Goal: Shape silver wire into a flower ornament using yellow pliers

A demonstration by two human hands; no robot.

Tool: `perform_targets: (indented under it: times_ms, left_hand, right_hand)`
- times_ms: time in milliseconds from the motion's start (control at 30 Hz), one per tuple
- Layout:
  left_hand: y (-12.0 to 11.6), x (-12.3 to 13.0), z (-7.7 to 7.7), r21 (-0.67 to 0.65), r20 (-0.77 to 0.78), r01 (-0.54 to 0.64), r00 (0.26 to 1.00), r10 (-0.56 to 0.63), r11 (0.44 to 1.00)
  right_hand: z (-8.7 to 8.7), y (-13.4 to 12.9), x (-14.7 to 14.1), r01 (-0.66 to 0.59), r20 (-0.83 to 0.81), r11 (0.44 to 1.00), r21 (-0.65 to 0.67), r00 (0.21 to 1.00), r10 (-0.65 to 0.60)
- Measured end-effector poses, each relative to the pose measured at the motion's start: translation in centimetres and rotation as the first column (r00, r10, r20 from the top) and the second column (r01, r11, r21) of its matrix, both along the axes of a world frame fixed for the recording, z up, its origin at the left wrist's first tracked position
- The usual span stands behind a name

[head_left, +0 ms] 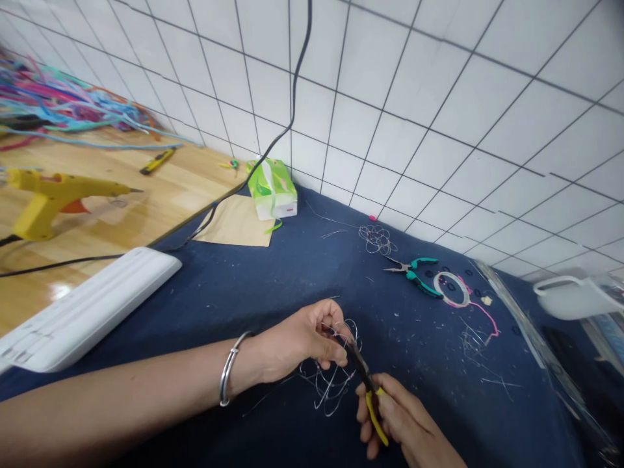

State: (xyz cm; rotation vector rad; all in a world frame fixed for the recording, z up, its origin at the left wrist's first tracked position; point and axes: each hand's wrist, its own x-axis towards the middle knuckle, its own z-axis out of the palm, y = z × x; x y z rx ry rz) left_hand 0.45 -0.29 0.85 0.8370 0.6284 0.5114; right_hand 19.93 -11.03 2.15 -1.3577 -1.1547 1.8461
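Observation:
Between the fingers of my left hand (305, 341) is a looped wire piece (331, 390), its thin silvery loops hanging below the fingertips. My right hand (402, 416) grips yellow-handled pliers (374, 419). Their dark jaws reach up to the wire beside my left thumb and fingertips. Exactly where the jaw tips meet the wire is hidden by the fingers. A second pair of pliers, with teal handles (422, 276), lies on the dark blue cloth (273, 286) farther off. Behind it sits another looped wire piece (377, 239).
A white tape-like ring (452, 289), pink cord (490, 318) and wire scraps (472, 341) lie at right. A white power strip (92, 309), yellow glue gun (49, 198) and cutter (157, 161) are at left. A black cable (294, 84) hangs before the tiled wall near a tissue pack (273, 188).

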Motion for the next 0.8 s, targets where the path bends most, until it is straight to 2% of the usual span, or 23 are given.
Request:
perform_targets:
  times_ms: [133, 367, 800]
  left_hand:
    - [0.15, -0.08, 0.01, -0.012, 0.005, 0.026, 1.0, -0.026, 1.0]
    - [0.24, -0.12, -0.4, 0.003, 0.036, 0.066, 0.997, -0.066, 0.998]
    - [0.5, -0.28, -0.53, 0.02, 0.028, 0.075, 0.997, -0.076, 0.997]
  right_hand:
    - [-0.27, 0.12, 0.25, 0.022, -0.157, 0.995, -0.093, 0.987, -0.036]
    - [-0.5, 0.0, 0.25, 0.045, -0.218, 0.991, -0.129, 0.973, -0.073]
    - [0.43, 0.36, 0.13, 0.022, -0.127, 0.993, -0.116, 0.991, -0.036]
